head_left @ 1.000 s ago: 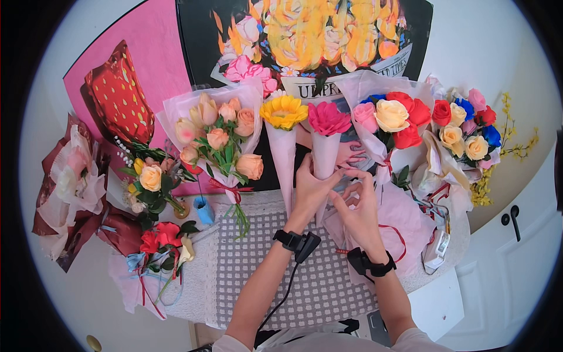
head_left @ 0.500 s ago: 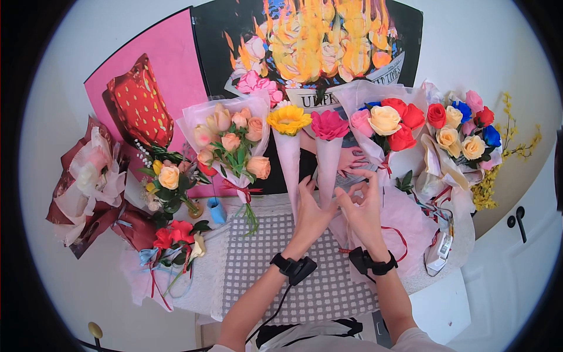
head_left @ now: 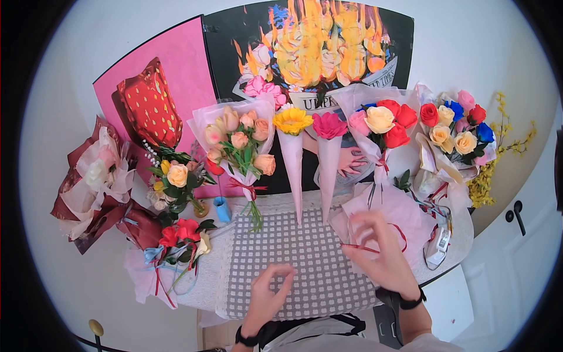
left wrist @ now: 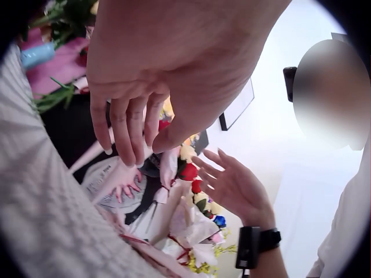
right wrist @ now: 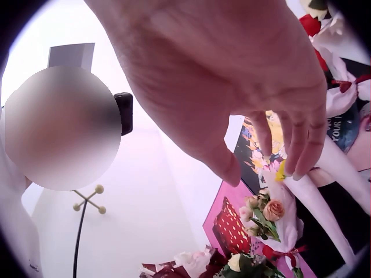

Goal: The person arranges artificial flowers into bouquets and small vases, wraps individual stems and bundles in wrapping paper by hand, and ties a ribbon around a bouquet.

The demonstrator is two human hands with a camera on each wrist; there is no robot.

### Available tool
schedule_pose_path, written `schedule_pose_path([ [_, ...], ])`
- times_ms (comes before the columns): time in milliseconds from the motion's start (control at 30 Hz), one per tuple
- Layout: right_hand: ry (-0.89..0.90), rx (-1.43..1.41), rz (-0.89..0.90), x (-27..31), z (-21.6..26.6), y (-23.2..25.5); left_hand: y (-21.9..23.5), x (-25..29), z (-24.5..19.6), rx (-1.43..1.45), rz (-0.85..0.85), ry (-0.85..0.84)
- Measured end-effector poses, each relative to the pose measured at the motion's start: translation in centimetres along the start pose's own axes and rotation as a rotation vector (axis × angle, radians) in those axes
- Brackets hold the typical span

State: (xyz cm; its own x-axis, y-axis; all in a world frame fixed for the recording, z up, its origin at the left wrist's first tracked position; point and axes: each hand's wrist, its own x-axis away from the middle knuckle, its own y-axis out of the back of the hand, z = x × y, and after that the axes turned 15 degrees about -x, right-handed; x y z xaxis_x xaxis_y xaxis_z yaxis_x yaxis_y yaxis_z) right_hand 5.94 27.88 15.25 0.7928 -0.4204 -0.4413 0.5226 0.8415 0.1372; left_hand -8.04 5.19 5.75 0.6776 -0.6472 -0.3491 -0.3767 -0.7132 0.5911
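Observation:
In the head view my left hand (head_left: 271,297) hovers over the front of the grey checked cloth (head_left: 275,252), fingers loosely bent and holding nothing. My right hand (head_left: 380,256) is raised farther right with its fingers loosely curved and empty, in front of the pale pink wrapping paper (head_left: 404,214). Beyond the hands, a yellow sunflower (head_left: 292,121) in a pale paper cone (head_left: 293,170) leans upright against the back board. Beside it on the right stands a magenta flower (head_left: 329,126) in a matching cone (head_left: 327,176). Both cone tips point down to the cloth's far edge.
Left of the cones is a peach rose bouquet (head_left: 239,141); a red and cream one (head_left: 390,123) stands to the right. Farther out are a mixed bouquet (head_left: 454,132), a dark red wrapped bouquet (head_left: 97,176) and loose red flowers (head_left: 182,232). A small blue cup (head_left: 222,209) sits at back left.
Both hands have come away from the magenta flower's cone toward the person, the left moving down-left and the right down-right. The cone now stands by itself beside the sunflower.

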Motion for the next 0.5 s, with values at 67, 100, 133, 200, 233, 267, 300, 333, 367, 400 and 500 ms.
schedule_pose_path([
  [67, -0.047, 0.051, 0.043, 3.1, -1.0, -0.2, 0.5, 3.5, 2.5, 0.039, -0.056, 0.121],
  [100, -0.129, -0.007, 0.013, 4.8, -2.3, -0.7, 0.8, 4.9, 3.5, 0.074, -0.114, 0.246],
  [133, -0.215, -0.063, -0.015, 6.5, -3.7, -1.0, 0.9, 5.8, 4.3, 0.081, -0.102, 0.249],
  [200, -0.263, 0.073, -0.017, 9.8, -6.5, -1.6, 1.0, 7.1, 5.6, 0.16, -0.287, 0.387],
  [233, -0.3, 0.202, -0.014, 10.9, -7.6, -1.7, 1.0, 7.4, 5.9, 0.17, -0.272, 0.392],
  [267, -0.312, 0.215, -0.025, 11.5, -8.5, -1.9, 0.8, 7.5, 6.1, 0.117, -0.302, 0.392],
  [300, -0.192, 0.317, -0.03, 12.1, -9.2, -2.4, 0.6, 7.6, 6.2, 0.064, -0.328, 0.39],
  [333, -0.07, 0.417, -0.033, 12.6, -9.8, -3.0, 0.5, 7.6, 6.2, -0.047, -0.315, 0.335],
  [367, -0.078, 0.427, -0.045, 12.7, -10.2, -3.4, 0.1, 7.4, 6.1, -0.038, -0.301, 0.329],
  [400, 0.012, 0.515, -0.078, 12.9, -10.6, -3.9, -0.4, 7.4, 6.0, -0.203, -0.335, 0.211],
  [500, 0.179, 0.647, -0.157, 12.8, -11.1, -5.0, -1.0, 7.7, 6.5, -0.399, -0.401, 0.043],
])
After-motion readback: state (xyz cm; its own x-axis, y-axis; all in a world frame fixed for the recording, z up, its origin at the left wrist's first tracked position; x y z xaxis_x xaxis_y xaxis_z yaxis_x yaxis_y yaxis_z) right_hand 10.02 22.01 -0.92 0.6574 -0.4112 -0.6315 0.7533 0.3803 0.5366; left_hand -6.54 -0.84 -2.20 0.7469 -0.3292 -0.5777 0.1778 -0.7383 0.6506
